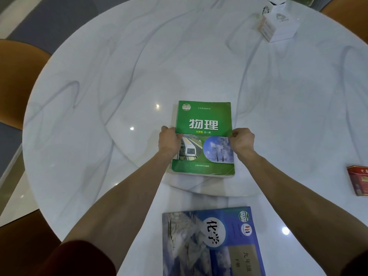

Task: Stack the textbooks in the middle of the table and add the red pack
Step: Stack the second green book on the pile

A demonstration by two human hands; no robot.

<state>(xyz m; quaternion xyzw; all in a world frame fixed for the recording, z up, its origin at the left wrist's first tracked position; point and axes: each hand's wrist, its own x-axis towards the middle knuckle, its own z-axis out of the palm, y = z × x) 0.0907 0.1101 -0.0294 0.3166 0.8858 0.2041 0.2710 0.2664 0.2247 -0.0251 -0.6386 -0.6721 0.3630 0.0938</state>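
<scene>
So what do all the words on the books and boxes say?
"物理" and, below it, "九年级 全一册": green textbook.
"化学": blue textbook, in a white circle, printed facing away from the camera; "九年级" beside it.
Small print on both covers: too small to read.
Red pack: gold characters, cut off at the picture's edge, unreadable.
White box: logo too blurred.

Reads 物理 in large white characters on the green physics textbook (pixel 203 124), with 九年级 全一册 below. Shows 化学 on a white disc of the blue chemistry textbook (pixel 219 246), perhaps 九年级 lower down. Red pack (pixel 358 181): lettering unreadable.
</scene>
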